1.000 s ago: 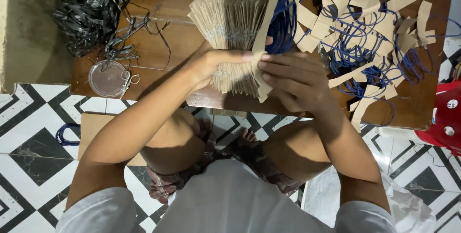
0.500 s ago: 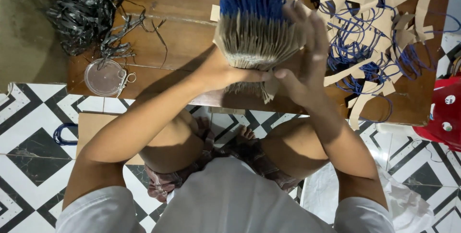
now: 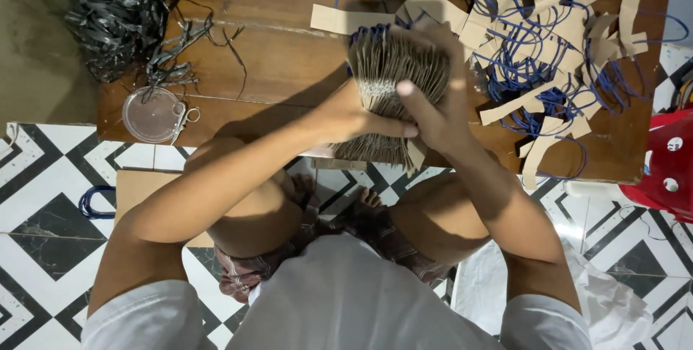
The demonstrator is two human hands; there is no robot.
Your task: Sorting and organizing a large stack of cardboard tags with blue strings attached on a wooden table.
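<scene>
since the earlier frame the tag bundle (image 3: 393, 79) had tilted lower; left hand (image 3: 354, 115) and right hand (image 3: 437, 108) fingers gripped it above the surface (image 3: 267, 61)

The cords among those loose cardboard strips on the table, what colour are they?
The cords are blue, looped among the tan strips; the head view shows them.

left hand (image 3: 345, 115) clenched, right hand (image 3: 433, 108) cupped, forearms converging
</scene>
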